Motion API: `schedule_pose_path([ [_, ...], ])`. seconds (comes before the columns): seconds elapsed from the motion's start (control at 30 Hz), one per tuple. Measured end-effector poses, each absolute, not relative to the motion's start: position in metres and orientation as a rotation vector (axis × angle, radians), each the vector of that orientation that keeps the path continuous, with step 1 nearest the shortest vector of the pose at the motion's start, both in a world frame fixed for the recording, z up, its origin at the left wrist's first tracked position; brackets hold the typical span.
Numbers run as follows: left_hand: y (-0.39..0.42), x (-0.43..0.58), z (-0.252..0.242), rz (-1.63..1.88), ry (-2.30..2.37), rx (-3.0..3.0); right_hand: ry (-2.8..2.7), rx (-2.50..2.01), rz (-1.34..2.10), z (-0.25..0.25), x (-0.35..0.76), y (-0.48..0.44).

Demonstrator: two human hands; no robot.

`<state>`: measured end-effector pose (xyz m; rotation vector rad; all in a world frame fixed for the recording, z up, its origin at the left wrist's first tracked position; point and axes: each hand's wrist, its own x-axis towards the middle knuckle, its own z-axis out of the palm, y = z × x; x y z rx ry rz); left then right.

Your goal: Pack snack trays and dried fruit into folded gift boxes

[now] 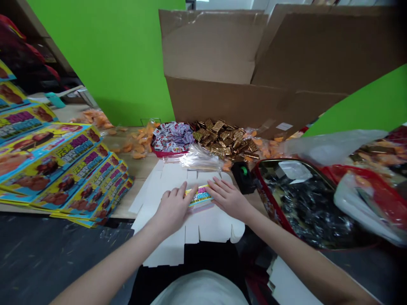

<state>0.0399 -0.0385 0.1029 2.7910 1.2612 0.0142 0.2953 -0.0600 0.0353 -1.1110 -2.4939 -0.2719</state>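
Note:
A small printed carton (201, 195), yellow with pink and blue lettering, sits in front of me on flat white unfolded cardboard blanks (210, 226). My left hand (174, 203) grips its left end, thumb against the printed face. At the other end, my right hand (229, 199) holds the carton with its fingers over the edge. The undersides of both hands are hidden. Just beyond lie thin sticks in clear wrappers (202, 159). A black tape dispenser (243, 176) with a green core stands right of my right hand.
Printed yellow-and-blue boxes (73, 165) are stacked on the left. Behind are purple-white sachets (173, 136), gold-wrapped pieces (225, 140) and orange bagged pieces (140, 142). A tin (276, 212) of black packets stands right. A large cardboard box (229, 97) leans on green panels (127, 63).

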Motion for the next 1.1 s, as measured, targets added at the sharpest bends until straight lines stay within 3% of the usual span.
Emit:
schedule_pose_path([
  [0.1,-0.040,0.047,0.089,-0.044,1.336,2.877,-2.125,-1.306,-0.218,0.001,0.302,-0.084],
  [0.3,-0.029,0.044,0.086,-0.089,1.267,2.899,-0.881,-1.913,0.332,-0.030,0.370,-0.081],
  [0.6,-0.032,0.043,0.077,-0.001,1.260,2.966,-0.476,-1.876,0.850,-0.011,0.418,-0.010],
  [0.93,-0.028,0.042,0.072,0.076,1.257,2.986,-0.329,-1.603,0.574,-0.038,0.385,-0.052],
  [1.1,-0.029,0.036,0.073,0.398,1.119,2.929,-0.436,-1.635,0.424,-0.042,0.375,-0.063],
])
